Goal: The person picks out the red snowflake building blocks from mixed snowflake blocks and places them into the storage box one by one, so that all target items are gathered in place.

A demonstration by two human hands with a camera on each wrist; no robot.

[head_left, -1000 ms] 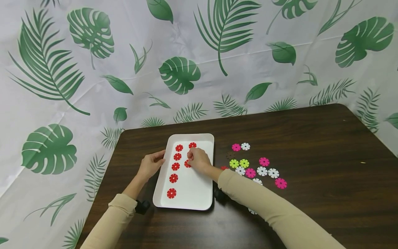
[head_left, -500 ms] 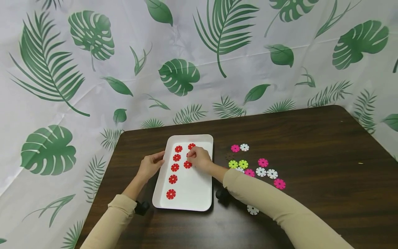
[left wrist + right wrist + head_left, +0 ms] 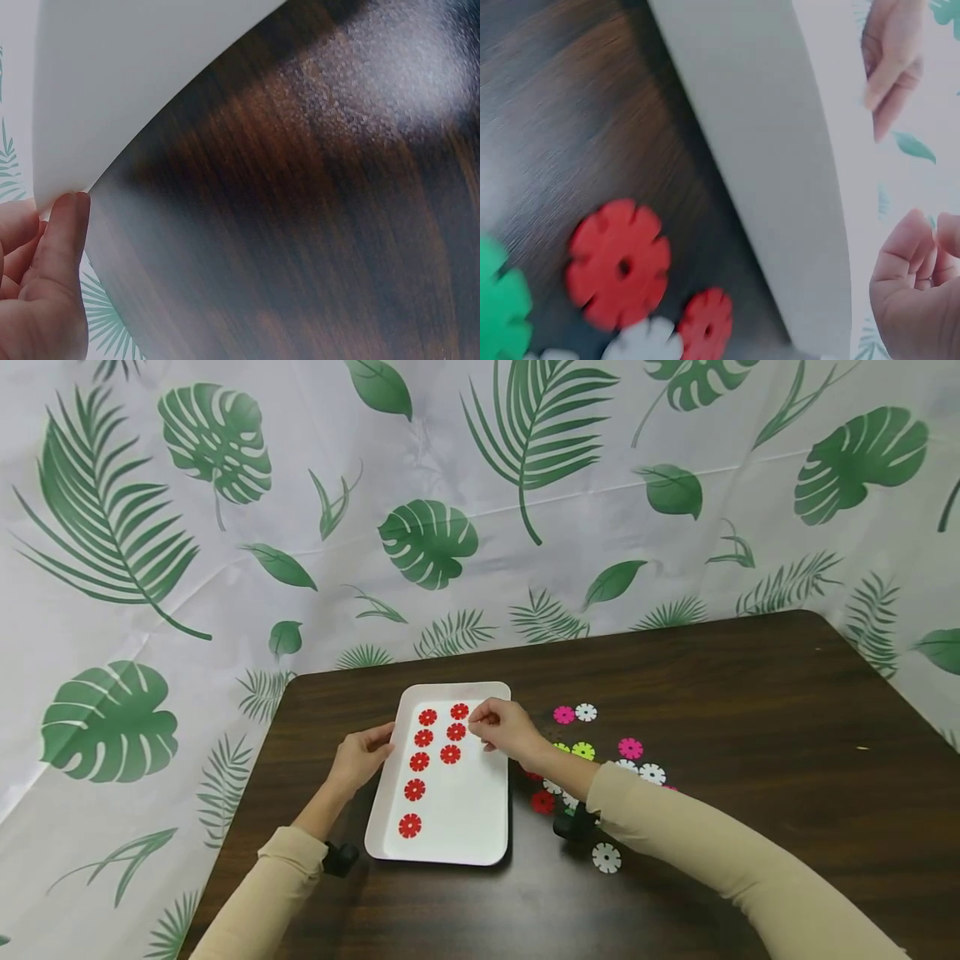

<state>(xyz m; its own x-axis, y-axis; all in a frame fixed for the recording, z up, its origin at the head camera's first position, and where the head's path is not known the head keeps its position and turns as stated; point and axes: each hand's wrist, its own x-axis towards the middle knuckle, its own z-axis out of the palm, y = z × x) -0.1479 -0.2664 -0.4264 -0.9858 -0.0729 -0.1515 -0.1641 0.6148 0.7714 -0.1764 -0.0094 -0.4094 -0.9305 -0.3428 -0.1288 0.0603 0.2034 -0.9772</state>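
A white rectangular tray [image 3: 472,818] lies on the dark wooden table. Inside it, red notched discs stand in two columns: several on the left, such as the red disc [image 3: 415,790], and three on the right, the nearest being another red disc [image 3: 450,754]. My left hand [image 3: 358,760] pinches the tray's left rim; in the left wrist view its thumb and fingertips meet at the edge. Over the tray's right side hovers my right hand [image 3: 510,727], its fingers loosely bent. Nothing shows between those fingertips in the right wrist view, where the right hand [image 3: 919,289] is at the lower right.
Right of the tray lie loose discs: a red one [image 3: 543,802], a white one [image 3: 607,857], a pink one [image 3: 630,748] and a yellow-green one [image 3: 582,750], among several others. My right forearm covers part of them. A leaf-patterned cloth [image 3: 315,602] hangs behind the table.
My right hand has let go of the red disc in the right column's middle place and moved right, uncovering that column. The left hand stays at the rim.
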